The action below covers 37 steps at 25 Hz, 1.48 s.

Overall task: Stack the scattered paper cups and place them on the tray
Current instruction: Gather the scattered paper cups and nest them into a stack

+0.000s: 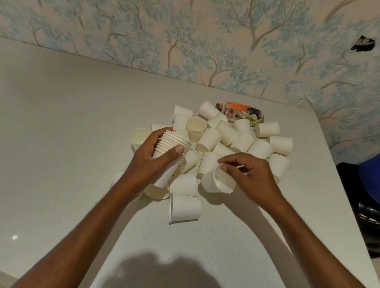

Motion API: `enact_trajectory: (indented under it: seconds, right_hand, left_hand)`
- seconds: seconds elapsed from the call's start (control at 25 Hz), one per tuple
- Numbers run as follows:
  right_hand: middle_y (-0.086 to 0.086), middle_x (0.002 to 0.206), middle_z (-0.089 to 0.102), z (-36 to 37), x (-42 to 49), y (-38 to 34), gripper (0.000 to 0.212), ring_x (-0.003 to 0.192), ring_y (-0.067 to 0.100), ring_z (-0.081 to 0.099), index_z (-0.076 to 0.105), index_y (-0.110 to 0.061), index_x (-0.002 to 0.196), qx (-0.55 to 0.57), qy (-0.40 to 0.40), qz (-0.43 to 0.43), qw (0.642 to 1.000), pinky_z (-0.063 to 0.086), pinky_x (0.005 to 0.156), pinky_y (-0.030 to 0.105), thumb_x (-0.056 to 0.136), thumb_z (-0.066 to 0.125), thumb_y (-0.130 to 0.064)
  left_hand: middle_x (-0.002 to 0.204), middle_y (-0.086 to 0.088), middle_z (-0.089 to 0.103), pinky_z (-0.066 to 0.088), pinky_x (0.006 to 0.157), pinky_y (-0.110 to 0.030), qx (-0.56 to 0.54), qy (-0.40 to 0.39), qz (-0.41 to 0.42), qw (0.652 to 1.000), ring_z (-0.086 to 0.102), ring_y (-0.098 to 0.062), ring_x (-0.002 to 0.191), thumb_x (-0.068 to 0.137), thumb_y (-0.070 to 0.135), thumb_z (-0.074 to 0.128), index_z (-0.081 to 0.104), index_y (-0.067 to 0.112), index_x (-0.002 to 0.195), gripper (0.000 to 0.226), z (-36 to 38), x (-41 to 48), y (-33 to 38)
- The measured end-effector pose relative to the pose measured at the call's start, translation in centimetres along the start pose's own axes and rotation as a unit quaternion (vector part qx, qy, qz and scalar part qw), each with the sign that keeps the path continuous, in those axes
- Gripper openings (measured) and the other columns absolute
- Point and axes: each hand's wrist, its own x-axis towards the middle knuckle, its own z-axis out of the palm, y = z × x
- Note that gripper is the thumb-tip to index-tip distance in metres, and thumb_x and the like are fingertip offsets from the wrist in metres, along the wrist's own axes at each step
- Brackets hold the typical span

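Note:
My left hand grips a stack of several nested white paper cups, tilted with the rims pointing up and to the right. My right hand pinches the rim of a single white cup lying on its side, mouth toward me. Between and behind my hands spreads a pile of several loose white cups, most of them tipped over. One more cup lies on its side nearest to me. The small printed tray sits behind the pile, partly hidden by cups.
The pale table runs left and toward me. Its right edge is near a dark chair with a blue cloth. A tree-patterned wall stands right behind the table.

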Motion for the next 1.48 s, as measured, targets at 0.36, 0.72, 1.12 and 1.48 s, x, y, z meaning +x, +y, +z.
enact_trajectory:
  seconds: [0.36, 0.72, 1.12, 1.48]
  right_hand:
    - [-0.004, 0.109, 0.083, -1.5, 3.9, -2.1, 0.036, 0.101, 0.014, 0.078, 0.083, -0.039, 0.1, 0.248, 0.147, 0.101, 0.952, 0.063, 0.071, 0.027, 0.099, 0.07, -0.006]
    - [-0.003, 0.107, 0.083, -1.1, 3.8, -1.5, 0.033, 0.102, 0.019, 0.078, 0.083, -0.037, 0.103, 0.219, 0.129, 0.118, 0.96, 0.065, 0.078, 0.039, 0.1, 0.071, -0.006]
    - [-0.024, 0.089, 0.07, 0.3, 3.0, -1.4, 0.025, 0.09, -0.004, 0.065, 0.078, -0.028, 0.114, 0.128, 0.095, 0.109, 0.981, 0.053, 0.082, 0.018, 0.097, 0.076, -0.01]
    - [-0.003, 0.125, 0.068, -3.4, 3.3, 2.2, 0.048, 0.107, 0.017, 0.064, 0.067, -0.026, 0.136, -0.147, 0.07, 0.14, 0.977, 0.057, 0.093, 0.041, 0.091, 0.085, -0.03]
  left_hand:
    - [0.129, 0.03, 0.061, 0.059, 0.086, -0.024, 0.155, -0.117, 0.088, 0.977, 0.06, 0.005, 0.115, 0.077, 0.078, 0.077, 0.046, 0.055, 0.146, 0.079, 2.8, 0.8, 0.3]
    - [0.133, 0.031, 0.059, 0.058, 0.087, -0.019, 0.163, -0.123, 0.142, 0.969, 0.057, 0.007, 0.12, 0.077, 0.077, 0.076, 0.045, 0.053, 0.147, 0.08, 4.8, 2.1, 0.9]
    - [0.13, 0.034, 0.058, 0.058, 0.082, -0.018, 0.168, -0.156, 0.165, 0.959, 0.057, 0.005, 0.119, 0.076, 0.082, 0.073, 0.043, 0.058, 0.144, 0.078, 6.9, 2.2, 2.0]
    - [0.142, 0.043, 0.046, 0.052, 0.083, -0.005, 0.149, -0.13, 0.157, 0.968, 0.049, 0.016, 0.125, 0.082, 0.08, 0.069, 0.03, 0.063, 0.154, 0.083, 5.6, 3.0, 1.3]
